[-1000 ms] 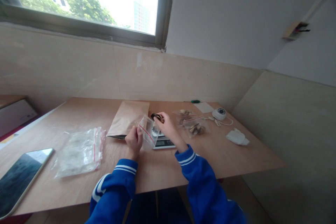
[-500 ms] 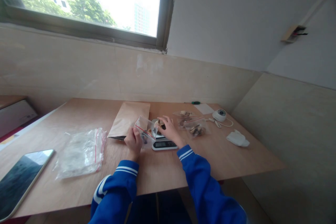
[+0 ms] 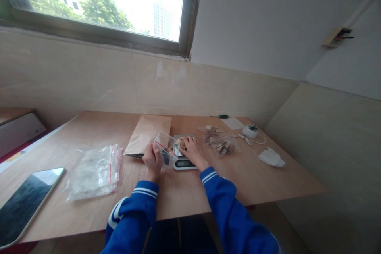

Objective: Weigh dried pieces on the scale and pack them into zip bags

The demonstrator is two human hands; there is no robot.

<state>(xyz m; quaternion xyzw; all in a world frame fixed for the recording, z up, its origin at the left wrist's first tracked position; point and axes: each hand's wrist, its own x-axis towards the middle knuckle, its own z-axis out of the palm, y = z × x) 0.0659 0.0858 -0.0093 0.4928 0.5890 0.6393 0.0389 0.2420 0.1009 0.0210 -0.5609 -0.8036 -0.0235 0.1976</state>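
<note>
My left hand point(image 3: 152, 158) is closed on the edge of a clear zip bag point(image 3: 165, 145) with a red seal strip. The bag is tilted beside a small white kitchen scale point(image 3: 185, 165) and has some dark pieces low inside it. My right hand point(image 3: 192, 150) lies over the scale's plate, its fingers curled onto pale brown dried pieces point(image 3: 182, 144) that look like dried mushrooms. The palm hides part of the plate, and the scale's display is too small to read.
Filled zip bags point(image 3: 224, 147) of dried pieces lie right of the scale. A brown paper pouch point(image 3: 145, 133) lies behind my left hand. Leftward are flat plastic bags point(image 3: 93, 172) and a phone point(image 3: 28, 206). Rightward are a white camera point(image 3: 250, 130), crumpled tissue point(image 3: 271, 157) and a green-handled screwdriver point(image 3: 223, 116).
My right hand has come down and slightly right over the scale, its fingers now lower on the dried pieces. My left hand still holds the bag in nearly the same place.
</note>
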